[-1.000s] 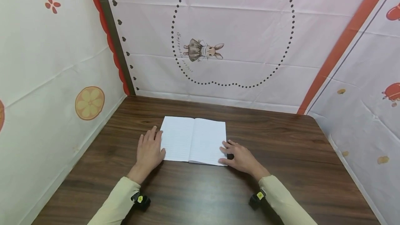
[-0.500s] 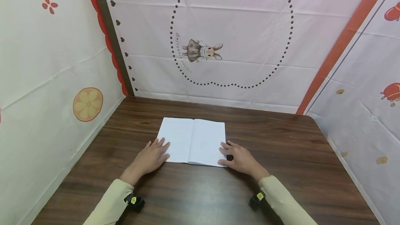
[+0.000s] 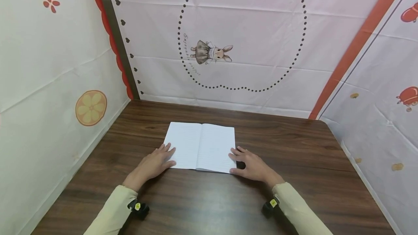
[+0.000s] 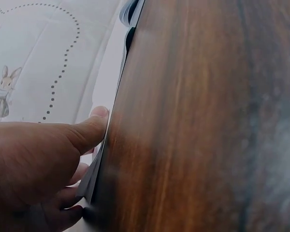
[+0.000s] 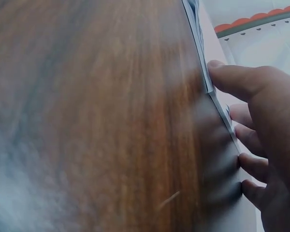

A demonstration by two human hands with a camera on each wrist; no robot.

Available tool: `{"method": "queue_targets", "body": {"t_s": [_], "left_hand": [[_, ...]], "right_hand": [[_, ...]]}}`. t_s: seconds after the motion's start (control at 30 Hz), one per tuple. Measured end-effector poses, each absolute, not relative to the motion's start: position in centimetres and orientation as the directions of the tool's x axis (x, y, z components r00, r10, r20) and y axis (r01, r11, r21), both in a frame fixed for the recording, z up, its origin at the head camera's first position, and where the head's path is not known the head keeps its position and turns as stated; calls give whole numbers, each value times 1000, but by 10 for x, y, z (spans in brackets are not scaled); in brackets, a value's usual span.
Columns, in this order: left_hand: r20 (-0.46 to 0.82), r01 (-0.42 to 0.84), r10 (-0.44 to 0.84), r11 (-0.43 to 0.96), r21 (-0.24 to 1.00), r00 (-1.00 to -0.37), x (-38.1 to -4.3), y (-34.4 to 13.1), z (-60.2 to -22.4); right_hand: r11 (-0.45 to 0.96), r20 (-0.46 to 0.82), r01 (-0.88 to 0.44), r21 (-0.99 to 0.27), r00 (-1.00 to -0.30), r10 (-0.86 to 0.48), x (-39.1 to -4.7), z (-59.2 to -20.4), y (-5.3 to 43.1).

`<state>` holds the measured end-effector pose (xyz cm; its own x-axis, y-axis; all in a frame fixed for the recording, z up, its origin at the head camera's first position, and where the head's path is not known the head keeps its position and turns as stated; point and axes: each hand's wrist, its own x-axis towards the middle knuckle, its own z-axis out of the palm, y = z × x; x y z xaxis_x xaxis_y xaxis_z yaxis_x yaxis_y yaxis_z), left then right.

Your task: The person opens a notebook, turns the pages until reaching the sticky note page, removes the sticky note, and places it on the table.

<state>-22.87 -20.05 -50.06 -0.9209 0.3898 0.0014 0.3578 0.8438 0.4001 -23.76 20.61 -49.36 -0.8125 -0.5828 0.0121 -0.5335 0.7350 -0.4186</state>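
Note:
A notebook (image 3: 186, 144) with lined white pages lies spread flat on the dark wooden table in the head view. My left hand (image 3: 153, 164) rests on its lower left corner, thumb and fingertips over the page. In the left wrist view, that thumb (image 4: 94, 126) touches the top page near the edge, and the page edges (image 4: 90, 181) stand slightly apart beside the fingers. My right hand (image 3: 251, 166) is at the lower right edge, with its fingertips on the page's margin. The right wrist view shows the notebook's layered edge (image 5: 199, 48) close by the right thumb (image 5: 232, 77).
The brown wooden table (image 3: 209, 202) extends around the notebook on every side. Printed cloth walls stand at the back (image 3: 254, 46), left (image 3: 49, 64) and right (image 3: 375, 119). Small black wrist cameras hang below the left sleeve (image 3: 109, 211) and the right sleeve (image 3: 298, 206).
My left hand has turned and come from beside the notebook's left edge onto its lower left corner. The right hand has stayed almost still at the right edge. The notebook remains spread.

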Motion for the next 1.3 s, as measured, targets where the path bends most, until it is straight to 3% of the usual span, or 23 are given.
{"method": "queue_targets", "body": {"t_s": [0.33,0.57,0.77,0.93,1.17,1.3], "left_hand": [[12,368,397,838,403,-918,-227,-200,-499],[58,442,447,843,308,-893,-227,-202,-496],[43,425,428,870,251,-903,-226,-194,-485],[145,430,414,896,109,-899,-228,-180,-474],[287,577,540,815,57,-791,-234,-142,-449],[310,655,634,754,-47,-708,-240,-116,-445]], "right_hand": [[760,41,-491,-426,-849,-526,-235,-494,199],[766,65,-451,-457,-877,-477,-235,-497,195],[766,74,-437,-470,-885,-459,-235,-501,195],[771,65,-426,-474,-890,-452,-235,-502,193],[780,55,-408,-475,-898,-436,-235,-502,192],[785,53,-396,-477,-904,-424,-235,-502,192]]}}
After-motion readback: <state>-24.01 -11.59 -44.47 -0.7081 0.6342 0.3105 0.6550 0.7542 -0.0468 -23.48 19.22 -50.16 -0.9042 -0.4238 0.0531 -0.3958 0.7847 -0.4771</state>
